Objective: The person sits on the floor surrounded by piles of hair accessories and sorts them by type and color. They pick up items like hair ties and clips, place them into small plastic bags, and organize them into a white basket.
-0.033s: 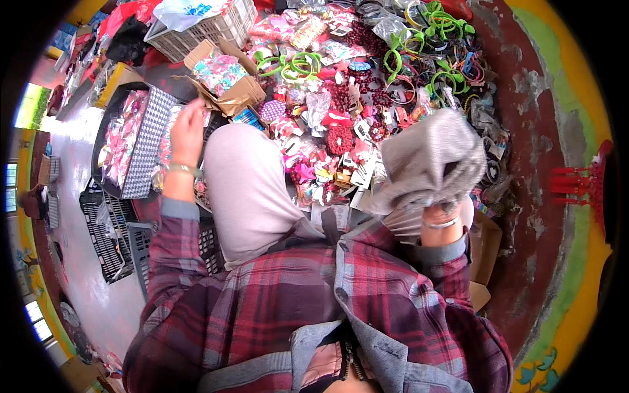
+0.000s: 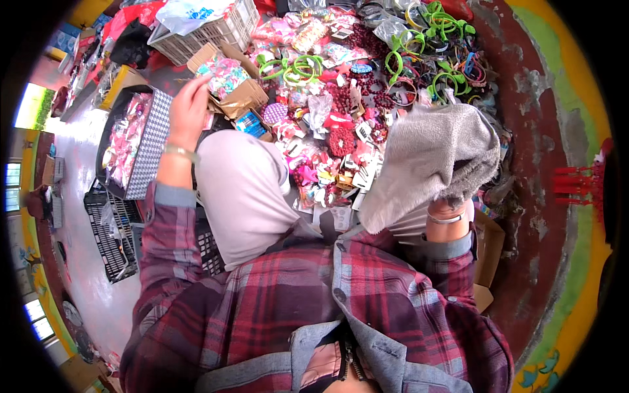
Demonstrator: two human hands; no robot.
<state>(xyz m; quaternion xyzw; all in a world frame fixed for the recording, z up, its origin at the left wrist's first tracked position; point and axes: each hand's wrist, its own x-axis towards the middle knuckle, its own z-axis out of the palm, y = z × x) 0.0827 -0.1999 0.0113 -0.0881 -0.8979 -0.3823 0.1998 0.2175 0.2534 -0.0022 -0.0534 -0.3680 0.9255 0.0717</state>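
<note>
My left hand [image 2: 189,111] is raised beside my left knee, next to a small cardboard box [image 2: 244,95] of colourful pieces in clear wrap. Its fingers are stretched out and nothing shows in them. Over my right thigh, my right hand [image 2: 448,208] grips a grey cloth [image 2: 426,164], soft and towel-like. The cloth hangs over the hand, so most of the fingers are hidden. Ahead of my knees spreads a heap of hair accessories, with a dark red scrunchie [image 2: 341,141], a purple dotted round piece [image 2: 274,112] and green headbands [image 2: 304,69].
At left stands a houndstooth-patterned box [image 2: 149,144] of packaged pieces, with a black plastic crate [image 2: 108,226] near it. A pale crate [image 2: 223,33] holding a plastic bag is at the far left. A brown carton [image 2: 488,252] sits by my right side, before a worn dark red surface [image 2: 537,150].
The grey cloth has shifted slightly and spread wider over my right hand. My left hand has moved up a little toward the small cardboard box, its fingers now straighter.
</note>
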